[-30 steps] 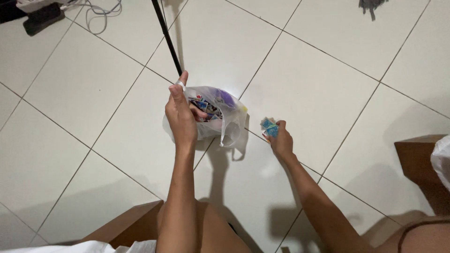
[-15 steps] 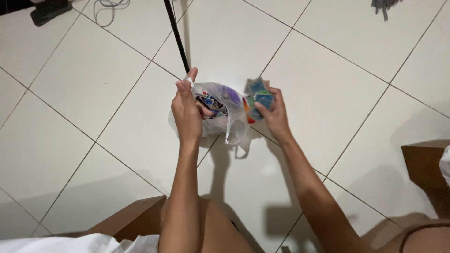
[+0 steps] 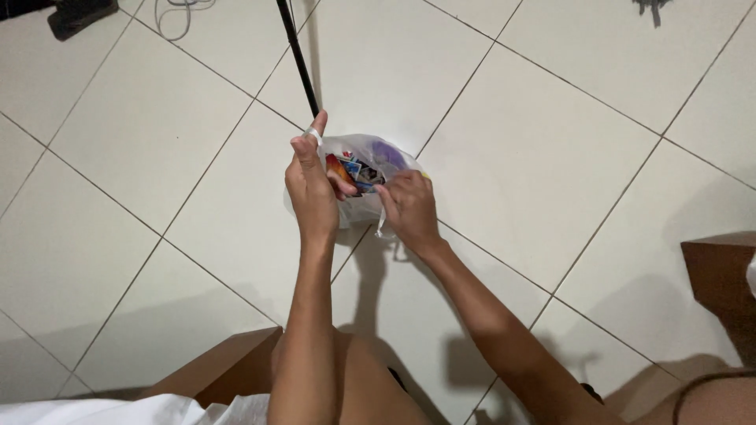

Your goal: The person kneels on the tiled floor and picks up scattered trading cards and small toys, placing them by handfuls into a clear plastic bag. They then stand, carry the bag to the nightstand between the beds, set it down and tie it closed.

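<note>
Over tiled floor (image 3: 551, 118) (open around): hands (image 3: 313, 189) grip bag (image 3: 370, 153) rim.

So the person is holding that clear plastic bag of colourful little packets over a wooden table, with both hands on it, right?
Not quite. Both the left hand and the right hand are on the clear plastic bag of colourful packets, but the head view shows it over a white tiled floor, not a wooden table.

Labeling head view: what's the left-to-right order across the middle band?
White tiled floor → left hand holding the rim of the clear plastic bag → small colourful packets inside the bag → right hand at the bag's mouth → brown wooden furniture corner.
</note>
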